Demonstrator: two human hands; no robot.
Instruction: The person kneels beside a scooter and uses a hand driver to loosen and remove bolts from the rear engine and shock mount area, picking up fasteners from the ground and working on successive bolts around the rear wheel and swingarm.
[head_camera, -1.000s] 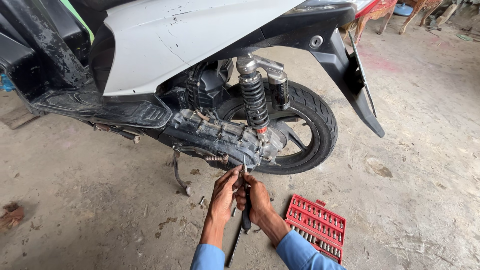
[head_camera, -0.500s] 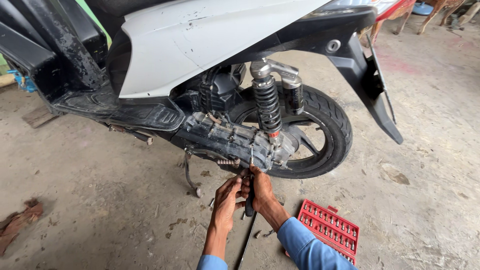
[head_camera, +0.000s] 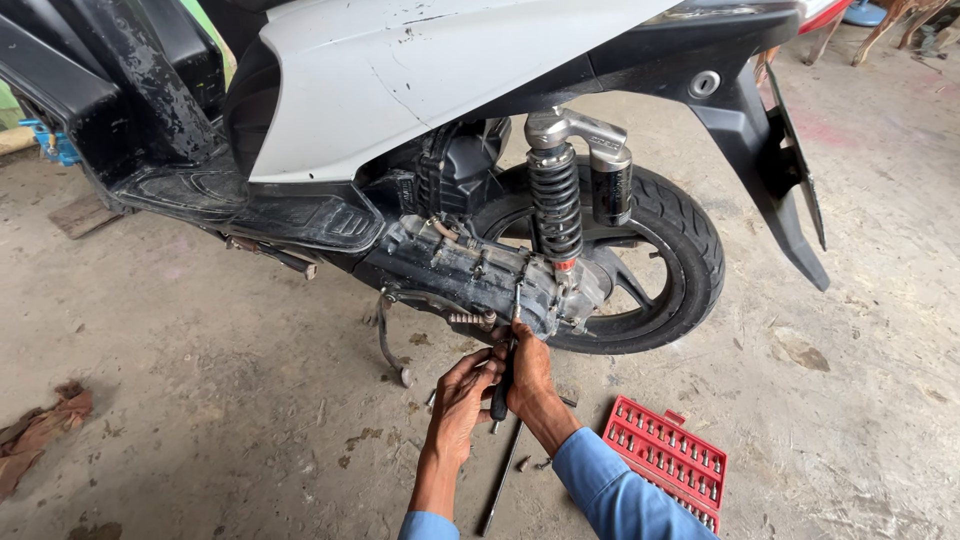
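Observation:
A white and black scooter (head_camera: 400, 90) stands on a concrete floor, its rear wheel (head_camera: 670, 260) and coil shock absorber (head_camera: 556, 200) facing me. Both my hands reach up under the dirty engine casing (head_camera: 480, 275). My right hand (head_camera: 530, 375) grips the black handle of a long tool (head_camera: 500, 395) held against the casing's lower edge. My left hand (head_camera: 462, 395) is closed around the same handle from the left side. The tool's tip is hidden behind my fingers. Blue sleeves cover both my forearms.
A red socket set case (head_camera: 665, 460) lies open on the floor right of my arms. A thin metal rod (head_camera: 503, 480) lies beneath my hands. A brown rag (head_camera: 40, 430) lies at the far left. The centre stand (head_camera: 392, 345) hangs left of my hands.
The view has moved closer and the scooter fills more of it. My hands stay together on the tool under the casing, raised slightly toward its edge.

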